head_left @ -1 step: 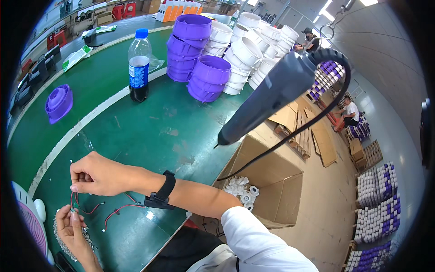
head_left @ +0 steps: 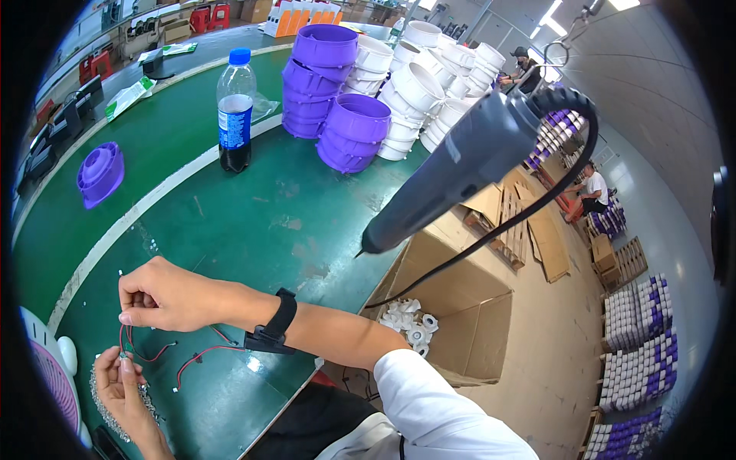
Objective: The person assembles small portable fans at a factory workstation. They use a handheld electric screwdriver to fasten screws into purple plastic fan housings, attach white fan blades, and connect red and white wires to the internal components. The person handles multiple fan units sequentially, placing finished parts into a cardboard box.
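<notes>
My right hand reaches across to the left with its fingers closed in a pinch on a thin red and dark wire. Just below it, my left hand pinches the lower part of the same wire, near a small light connector. More red and dark leads with small white plugs lie on the green table beside the hands. Partly hidden behind my left hand is a heap of small silvery metal pieces, too small to name. A black strap with a dark module circles my right wrist.
A dark electric screwdriver hangs over the table edge. Purple rings, white rings and a cola bottle stand farther back. An open cardboard box holds white parts. A purple part lies left.
The hanging screwdriver has swung slightly, its tip shifting a little left and down. Both my hands stay in place on the wire.
</notes>
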Demonstrator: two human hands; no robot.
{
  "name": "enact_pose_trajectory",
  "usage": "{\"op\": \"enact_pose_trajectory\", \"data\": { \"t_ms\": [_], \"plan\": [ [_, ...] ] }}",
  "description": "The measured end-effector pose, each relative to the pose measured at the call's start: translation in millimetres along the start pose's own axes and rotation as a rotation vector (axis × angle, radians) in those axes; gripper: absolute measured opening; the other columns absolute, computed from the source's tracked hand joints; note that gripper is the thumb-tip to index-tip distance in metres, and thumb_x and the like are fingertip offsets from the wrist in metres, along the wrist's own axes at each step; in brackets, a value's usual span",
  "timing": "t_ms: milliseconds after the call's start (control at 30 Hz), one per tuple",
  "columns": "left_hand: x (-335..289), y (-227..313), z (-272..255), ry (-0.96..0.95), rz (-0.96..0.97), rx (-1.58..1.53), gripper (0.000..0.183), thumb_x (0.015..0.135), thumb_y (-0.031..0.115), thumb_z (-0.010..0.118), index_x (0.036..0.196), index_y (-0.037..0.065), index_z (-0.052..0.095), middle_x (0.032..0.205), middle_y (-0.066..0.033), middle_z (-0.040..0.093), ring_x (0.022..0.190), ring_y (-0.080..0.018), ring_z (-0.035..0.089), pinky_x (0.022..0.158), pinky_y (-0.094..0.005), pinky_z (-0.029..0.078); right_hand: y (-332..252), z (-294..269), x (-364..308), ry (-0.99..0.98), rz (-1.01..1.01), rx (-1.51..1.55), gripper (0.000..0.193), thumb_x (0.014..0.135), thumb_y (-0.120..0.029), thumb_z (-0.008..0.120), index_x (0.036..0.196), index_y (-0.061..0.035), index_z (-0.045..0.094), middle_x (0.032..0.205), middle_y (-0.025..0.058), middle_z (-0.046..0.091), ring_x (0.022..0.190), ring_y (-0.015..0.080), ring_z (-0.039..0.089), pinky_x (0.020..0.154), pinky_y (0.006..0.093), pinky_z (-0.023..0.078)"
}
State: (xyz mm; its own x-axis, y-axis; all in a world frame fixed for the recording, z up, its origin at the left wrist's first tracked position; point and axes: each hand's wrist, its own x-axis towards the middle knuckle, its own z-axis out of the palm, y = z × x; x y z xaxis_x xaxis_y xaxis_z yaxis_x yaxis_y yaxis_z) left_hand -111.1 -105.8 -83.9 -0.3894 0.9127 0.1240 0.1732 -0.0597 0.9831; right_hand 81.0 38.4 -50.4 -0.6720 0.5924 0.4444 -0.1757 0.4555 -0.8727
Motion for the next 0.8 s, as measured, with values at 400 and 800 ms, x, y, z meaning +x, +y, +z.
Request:
{"op": "enact_pose_trajectory", "data": {
  "t_ms": [400, 800],
  "plan": [
    [-0.1, -3.1, -1.1, -0.019, 0.009, -0.022, 0.022, 0.102, 0.016, 0.058, 0.118, 0.001, 0.058, 0.090, -0.0014, 0.055, 0.077, -0.0064, 0.051, 0.063, -0.0199, 0.041, 3.0, 5.4, -0.4, 0.011, -0.008, 0.030, 0.017, 0.088, -0.012, 0.071, 0.084, 0.0038, 0.064, 0.070, 0.0108, 0.067, 0.063, 0.0158, 0.062, 0.059, 0.0314, 0.050],
    [-1.0, -9.8, -8.1, -0.063, -0.049, -0.147, 0.017, 0.104, 0.018, 0.053, 0.110, 0.003, 0.058, 0.085, -0.0015, 0.055, 0.073, -0.0071, 0.050, 0.065, -0.0210, 0.041, 4.0, 5.6, -2.8, 0.001, -0.051, -0.055, 0.017, 0.087, -0.011, 0.072, 0.083, 0.0036, 0.064, 0.069, 0.0100, 0.065, 0.061, 0.0151, 0.061, 0.058, 0.0309, 0.049]
  ]
}}
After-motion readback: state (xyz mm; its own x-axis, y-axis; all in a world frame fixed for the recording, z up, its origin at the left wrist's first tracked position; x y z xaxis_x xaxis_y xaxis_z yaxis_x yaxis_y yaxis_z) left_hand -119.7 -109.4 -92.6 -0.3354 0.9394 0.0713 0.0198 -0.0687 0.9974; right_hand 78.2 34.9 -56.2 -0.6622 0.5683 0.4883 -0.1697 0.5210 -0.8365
